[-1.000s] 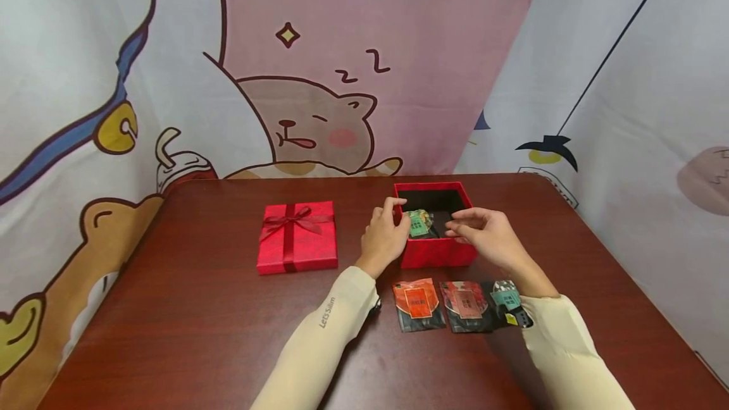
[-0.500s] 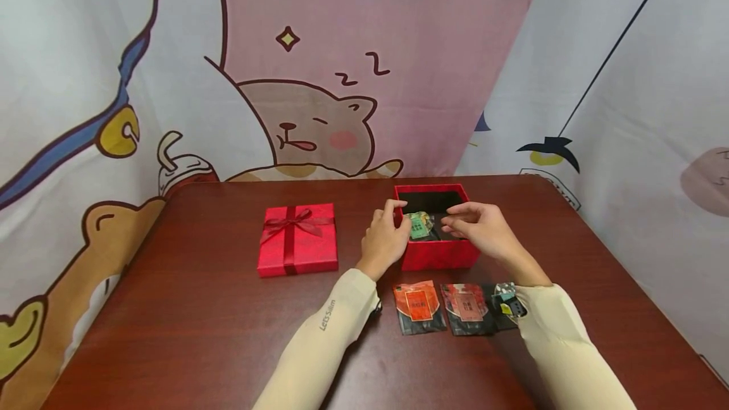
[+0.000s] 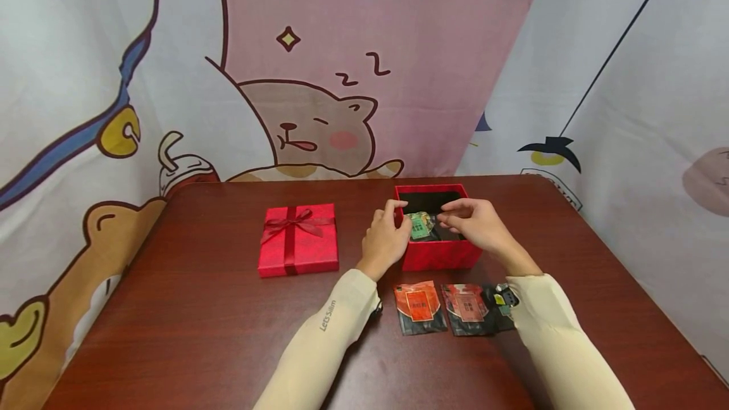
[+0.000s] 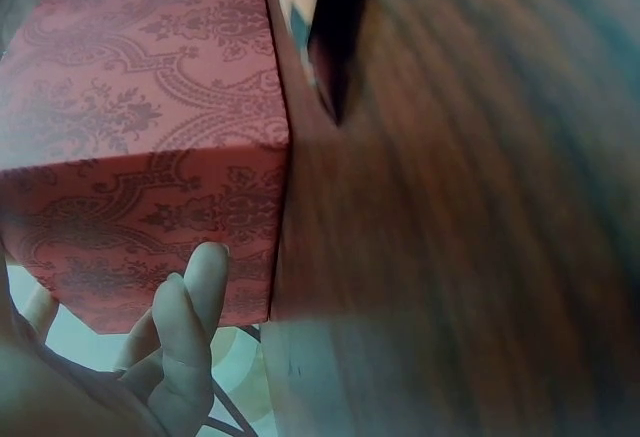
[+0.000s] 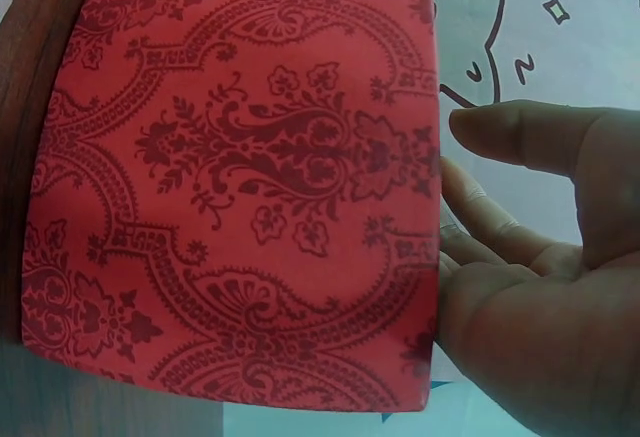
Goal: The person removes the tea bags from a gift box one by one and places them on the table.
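A red patterned gift box (image 3: 441, 255) with a dark inside stands uncovered at the back right of the table. Inside it, toward the left, lies a green-labelled packet (image 3: 420, 226). At the box's left wall, my left hand (image 3: 385, 239) grips the side by the rim; in the left wrist view its fingers (image 4: 205, 287) lie against the outer wall. My right hand (image 3: 478, 226) reaches over the right side into the opening. In the right wrist view its thumb and fingers stand apart, nothing seen between them, though the box wall partly hides the fingertips.
The red lid with a ribbon bow (image 3: 299, 239) lies to the left on the brown table (image 3: 199, 321). In front of the box are an orange packet (image 3: 420, 307), a reddish packet (image 3: 467, 309) and a dark packet (image 3: 502, 321), partly covered by the right wrist's camera.
My right hand has moved left, farther over the box opening. The left hand stays at the left wall, and the packets and lid keep their places.
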`<act>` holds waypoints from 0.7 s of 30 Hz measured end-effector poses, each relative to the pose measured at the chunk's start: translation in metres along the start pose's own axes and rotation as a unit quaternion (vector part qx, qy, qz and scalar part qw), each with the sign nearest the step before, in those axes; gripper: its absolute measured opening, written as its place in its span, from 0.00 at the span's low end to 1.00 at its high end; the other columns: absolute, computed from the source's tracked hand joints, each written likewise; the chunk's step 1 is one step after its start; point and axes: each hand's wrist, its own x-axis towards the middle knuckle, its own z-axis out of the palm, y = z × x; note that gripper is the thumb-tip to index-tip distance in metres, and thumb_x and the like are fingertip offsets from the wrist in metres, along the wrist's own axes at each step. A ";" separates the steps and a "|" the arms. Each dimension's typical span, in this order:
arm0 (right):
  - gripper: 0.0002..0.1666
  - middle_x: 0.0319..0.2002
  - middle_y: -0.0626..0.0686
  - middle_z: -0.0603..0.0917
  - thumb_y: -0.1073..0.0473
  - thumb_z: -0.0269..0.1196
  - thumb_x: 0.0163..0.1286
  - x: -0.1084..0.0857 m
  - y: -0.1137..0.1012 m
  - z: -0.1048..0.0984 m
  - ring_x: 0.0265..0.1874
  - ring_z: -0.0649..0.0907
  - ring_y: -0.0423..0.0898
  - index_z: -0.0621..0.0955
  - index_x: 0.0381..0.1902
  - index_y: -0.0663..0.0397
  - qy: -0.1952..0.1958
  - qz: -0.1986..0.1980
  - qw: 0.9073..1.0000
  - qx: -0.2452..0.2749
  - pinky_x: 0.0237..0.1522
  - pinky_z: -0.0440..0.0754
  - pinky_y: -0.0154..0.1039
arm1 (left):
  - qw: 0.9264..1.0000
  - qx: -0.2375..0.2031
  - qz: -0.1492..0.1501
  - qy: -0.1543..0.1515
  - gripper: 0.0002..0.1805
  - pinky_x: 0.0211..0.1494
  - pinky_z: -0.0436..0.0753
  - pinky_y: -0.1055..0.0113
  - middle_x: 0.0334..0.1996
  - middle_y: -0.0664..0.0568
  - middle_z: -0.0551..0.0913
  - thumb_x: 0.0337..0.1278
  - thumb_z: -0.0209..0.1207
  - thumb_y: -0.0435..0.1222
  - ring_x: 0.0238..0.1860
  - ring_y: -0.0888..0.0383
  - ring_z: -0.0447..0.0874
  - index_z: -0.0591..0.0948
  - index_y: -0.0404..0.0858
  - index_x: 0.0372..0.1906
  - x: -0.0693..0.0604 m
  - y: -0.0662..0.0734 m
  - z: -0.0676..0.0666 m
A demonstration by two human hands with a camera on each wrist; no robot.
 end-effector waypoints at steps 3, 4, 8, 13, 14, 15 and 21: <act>0.19 0.50 0.70 0.83 0.64 0.61 0.72 0.003 0.000 0.001 0.38 0.87 0.42 0.78 0.56 0.71 -0.002 0.004 1.000 -0.002 0.38 0.83 0.31 | 1.000 -0.003 0.002 0.002 0.22 0.45 0.77 0.45 0.53 0.50 0.77 0.68 0.48 0.52 0.43 0.43 0.82 0.72 0.60 0.65 0.000 0.000 0.000; 0.19 0.50 0.70 0.83 0.64 0.60 0.72 0.004 0.001 0.002 0.38 0.87 0.43 0.77 0.56 0.72 -0.004 0.004 1.000 -0.004 0.39 0.83 0.32 | 1.000 -0.004 0.002 0.003 0.22 0.45 0.77 0.45 0.53 0.50 0.77 0.68 0.48 0.52 0.43 0.43 0.82 0.72 0.60 0.64 0.000 0.000 0.000; 0.19 0.51 0.71 0.82 0.64 0.60 0.72 0.008 0.001 0.003 0.44 0.87 0.54 0.77 0.56 0.72 -0.008 0.007 1.000 -0.007 0.43 0.84 0.41 | 1.000 -0.001 0.001 0.004 0.21 0.45 0.77 0.45 0.53 0.50 0.77 0.68 0.48 0.51 0.44 0.43 0.82 0.72 0.61 0.64 0.001 0.000 0.000; 0.20 0.52 0.72 0.81 0.64 0.58 0.73 0.013 0.002 0.003 0.50 0.84 0.64 0.76 0.58 0.73 -0.014 0.016 1.000 -0.003 0.48 0.82 0.50 | 1.000 0.004 0.003 0.003 0.22 0.46 0.77 0.45 0.54 0.50 0.76 0.67 0.47 0.53 0.45 0.43 0.82 0.71 0.62 0.64 0.001 0.000 0.000; 0.20 0.53 0.72 0.81 0.64 0.58 0.73 0.014 0.003 0.004 0.50 0.83 0.64 0.76 0.58 0.73 -0.016 0.018 1.000 -0.003 0.49 0.82 0.50 | 1.000 0.002 0.003 0.002 0.22 0.46 0.77 0.45 0.54 0.50 0.76 0.67 0.47 0.53 0.45 0.43 0.82 0.71 0.62 0.64 0.001 0.000 0.000; 0.20 0.53 0.72 0.81 0.64 0.58 0.73 0.015 0.004 0.004 0.51 0.83 0.64 0.76 0.58 0.73 -0.018 0.021 1.000 -0.002 0.49 0.82 0.51 | 1.000 0.002 0.003 0.001 0.22 0.46 0.77 0.45 0.54 0.50 0.76 0.67 0.47 0.53 0.45 0.43 0.82 0.71 0.62 0.65 0.001 0.000 0.000; 0.20 0.52 0.72 0.81 0.65 0.58 0.73 0.021 0.006 0.006 0.50 0.83 0.64 0.76 0.58 0.74 -0.024 0.025 0.999 -0.011 0.51 0.80 0.54 | 1.000 0.001 0.000 0.000 0.22 0.46 0.77 0.45 0.54 0.50 0.76 0.68 0.49 0.52 0.44 0.42 0.82 0.71 0.62 0.64 0.000 0.001 0.000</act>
